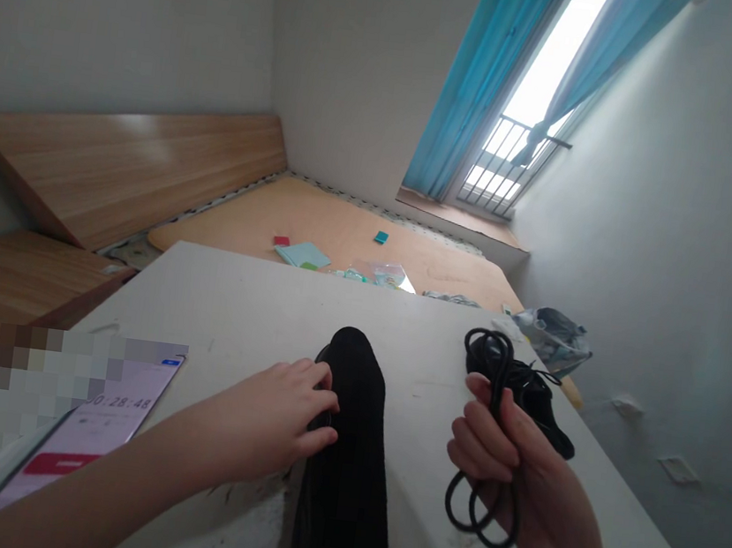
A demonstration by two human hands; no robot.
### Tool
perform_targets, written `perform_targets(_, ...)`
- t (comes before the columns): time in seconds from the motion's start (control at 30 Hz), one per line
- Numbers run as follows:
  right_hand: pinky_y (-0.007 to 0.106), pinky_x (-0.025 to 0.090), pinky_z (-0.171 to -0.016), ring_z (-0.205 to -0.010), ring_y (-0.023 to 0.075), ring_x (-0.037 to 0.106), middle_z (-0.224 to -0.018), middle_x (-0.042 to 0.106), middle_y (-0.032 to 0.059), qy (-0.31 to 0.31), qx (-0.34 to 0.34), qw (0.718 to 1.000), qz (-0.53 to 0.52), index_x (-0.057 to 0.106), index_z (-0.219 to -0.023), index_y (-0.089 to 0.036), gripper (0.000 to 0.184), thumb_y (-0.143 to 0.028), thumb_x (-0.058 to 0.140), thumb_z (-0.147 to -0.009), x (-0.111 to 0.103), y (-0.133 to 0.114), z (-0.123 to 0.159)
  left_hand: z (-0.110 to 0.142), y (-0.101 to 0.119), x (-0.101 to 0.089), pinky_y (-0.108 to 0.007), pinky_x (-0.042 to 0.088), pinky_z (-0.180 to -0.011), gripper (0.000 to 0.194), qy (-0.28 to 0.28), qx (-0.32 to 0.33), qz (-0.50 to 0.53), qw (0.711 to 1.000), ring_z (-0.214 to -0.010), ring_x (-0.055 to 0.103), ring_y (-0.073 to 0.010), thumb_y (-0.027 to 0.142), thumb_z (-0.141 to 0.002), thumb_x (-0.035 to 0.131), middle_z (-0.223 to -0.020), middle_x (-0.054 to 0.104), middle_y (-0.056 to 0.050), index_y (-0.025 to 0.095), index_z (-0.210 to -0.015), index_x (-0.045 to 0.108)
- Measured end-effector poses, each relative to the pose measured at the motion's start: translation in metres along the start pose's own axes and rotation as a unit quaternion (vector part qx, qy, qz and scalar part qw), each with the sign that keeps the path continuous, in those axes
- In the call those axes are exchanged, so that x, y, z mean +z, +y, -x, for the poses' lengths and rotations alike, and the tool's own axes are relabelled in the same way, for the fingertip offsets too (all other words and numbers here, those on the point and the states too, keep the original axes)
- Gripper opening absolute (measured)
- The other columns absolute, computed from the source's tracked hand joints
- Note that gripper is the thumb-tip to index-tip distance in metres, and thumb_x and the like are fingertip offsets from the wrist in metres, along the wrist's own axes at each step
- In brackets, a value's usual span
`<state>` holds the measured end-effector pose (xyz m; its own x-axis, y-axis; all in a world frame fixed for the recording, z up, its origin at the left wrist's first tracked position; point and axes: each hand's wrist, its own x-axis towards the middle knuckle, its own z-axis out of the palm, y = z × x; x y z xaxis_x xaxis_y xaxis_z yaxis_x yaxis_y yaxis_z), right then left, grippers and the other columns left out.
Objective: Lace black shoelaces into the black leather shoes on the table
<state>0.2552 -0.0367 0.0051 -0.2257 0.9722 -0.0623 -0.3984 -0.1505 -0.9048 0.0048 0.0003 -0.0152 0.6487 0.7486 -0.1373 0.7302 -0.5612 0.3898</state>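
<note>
A black shoe (pixel 349 459) lies lengthwise on the white table (pixel 234 311), toe pointing away from me. My left hand (pixel 274 418) rests on the shoe's left side, fingers curled over its edge. My right hand (pixel 509 465) is closed round a bundled black shoelace (pixel 495 361), whose loops stick out above and below the fist. A second black shoe (pixel 546 412) lies behind that hand, mostly hidden.
A phone (pixel 94 427) showing a timer lies at the table's left. Beyond the table is a bare wooden bed base (pixel 345 227) with small coloured items and a plastic bag (pixel 555 333). A window with blue curtains (pixel 490 76) is at the back.
</note>
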Motion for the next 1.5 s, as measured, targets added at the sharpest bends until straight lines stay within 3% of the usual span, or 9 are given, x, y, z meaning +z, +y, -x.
perform_targets(0.13,0.015,0.032,-0.045,-0.043,0.0036,0.030,-0.054,0.037,-0.0098,-0.042,0.083,0.988,-0.126,0.058,-0.082,-0.018,0.020,-0.032,0.072,-0.085,0.052,0.003,-0.006,0.001,-0.001,0.001,-0.046,0.045,-0.097,0.026,0.013,0.008,0.000,1.000,-0.109,0.058,-0.0299,0.034,-0.092,0.057,-0.118,0.060,-0.010,0.023,-0.112,0.069)
perform_targets(0.3,0.033,0.055,-0.085,-0.097,0.0176,0.066,-0.109,0.068,0.0049,-0.072,0.092,0.981,0.154,0.048,-0.134,-0.025,0.052,-0.038,0.067,-0.087,0.044,0.020,-0.011,0.004,-0.002,-0.004,-0.047,0.047,-0.093,0.023,0.002,0.016,0.008,1.000,-0.108,0.059,-0.0302,0.033,-0.092,0.056,-0.116,0.061,-0.009,0.025,-0.110,0.069)
perform_targets(0.4,0.050,0.038,-0.113,-0.137,0.0255,0.043,-0.148,0.049,0.0072,-0.128,0.055,0.883,0.447,0.040,-0.147,-0.029,0.057,-0.041,0.057,-0.093,0.026,0.016,0.004,0.003,-0.002,-0.006,-0.045,0.048,-0.093,0.021,0.008,0.023,0.012,1.000,-0.107,0.060,-0.0296,0.030,-0.092,0.056,-0.114,0.063,-0.009,0.022,-0.107,0.069)
perform_targets(0.53,0.055,0.039,-0.112,-0.144,0.0301,0.033,-0.151,0.045,0.0071,-0.118,-0.083,0.758,0.636,0.045,-0.146,-0.024,0.051,-0.036,0.049,-0.097,0.018,0.017,0.019,0.003,-0.002,-0.006,-0.043,0.048,-0.092,0.019,0.022,0.039,-0.005,0.999,-0.104,0.062,-0.0293,0.027,-0.091,0.056,-0.112,0.066,-0.009,0.020,-0.103,0.069)
perform_targets(0.73,0.050,0.046,-0.108,-0.132,0.0254,0.050,-0.138,0.060,0.0031,-0.103,-0.220,0.724,0.645,0.055,-0.137,-0.029,0.039,-0.026,0.047,-0.098,0.022,0.025,0.020,0.008,-0.008,-0.014,-0.034,0.048,-0.091,0.022,0.024,0.070,0.014,0.997,-0.099,0.066,-0.0241,0.020,-0.084,0.061,-0.104,0.071,-0.004,0.024,-0.104,0.068)
perform_targets(0.93,0.059,0.031,-0.115,-0.140,0.0325,0.038,-0.146,0.051,0.0030,-0.216,-0.225,0.659,0.685,0.056,-0.137,-0.026,0.042,-0.035,0.053,-0.096,0.030,0.032,0.014,-0.001,-0.014,-0.009,-0.028,0.050,-0.081,0.022,0.009,0.073,0.031,0.997,-0.095,0.067,-0.0213,0.014,-0.083,0.060,-0.105,0.070,-0.001,0.026,-0.100,0.068)
perform_targets(1.23,0.060,0.000,-0.121,-0.141,0.0258,0.039,-0.124,0.070,0.0037,-0.170,-0.141,0.683,0.696,0.069,-0.118,-0.024,0.029,-0.023,0.046,-0.099,0.040,0.039,-0.019,-0.004,-0.012,-0.012,-0.027,0.047,-0.073,0.014,0.006,0.041,-0.004,0.999,-0.088,0.067,-0.0211,0.013,-0.078,0.066,-0.094,0.070,0.001,0.024,-0.086,0.068)
perform_targets(1.37,0.061,0.008,-0.120,-0.138,0.0250,0.043,-0.135,0.063,0.0023,-0.126,-0.162,0.717,0.666,0.067,-0.118,-0.029,0.029,-0.023,0.048,-0.098,0.021,0.028,-0.013,-0.004,-0.013,-0.013,-0.025,0.047,-0.074,0.017,-0.001,0.042,0.013,0.999,-0.089,0.067,-0.0199,0.011,-0.078,0.065,-0.095,0.069,0.001,0.026,-0.087,0.068)
perform_targets(1.5,0.062,0.018,-0.118,-0.133,0.0271,0.049,-0.132,0.064,0.0051,0.008,-0.229,0.736,0.637,0.068,-0.112,-0.028,0.026,-0.028,0.046,-0.098,-0.027,0.015,0.000,-0.004,-0.027,-0.016,-0.025,0.045,-0.072,0.015,0.011,-0.005,0.012,1.000,-0.087,0.065,-0.0193,0.011,-0.078,0.063,-0.094,0.068,0.000,0.024,-0.085,0.066)
